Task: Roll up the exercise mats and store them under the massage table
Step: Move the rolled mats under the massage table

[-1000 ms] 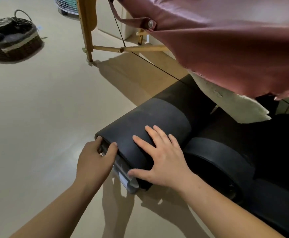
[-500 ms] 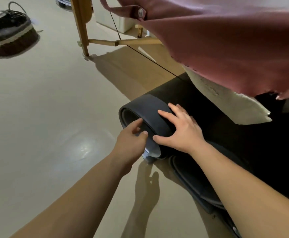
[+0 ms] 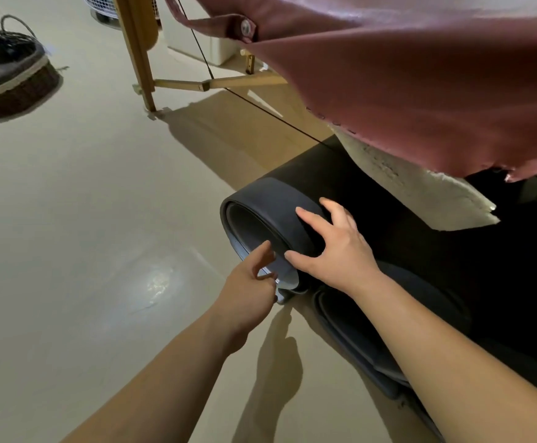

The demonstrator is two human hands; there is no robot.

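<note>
Head view. Fingers (image 3: 308,217) of the right hand (image 3: 334,251) are lying straight and spread, pressing on top of the rolled mat (image 3: 267,199). Fingers (image 3: 262,254) of the left hand (image 3: 248,282) are curling at the roll's open end; whether they are pinching its inner edge cannot be told. The roll is lying on the floor (image 3: 69,219), its far length running under the massage table (image 3: 420,75). A second rolled mat (image 3: 433,295) is lying just beside it. A wicker basket (image 3: 8,75) is standing well apart.
</note>
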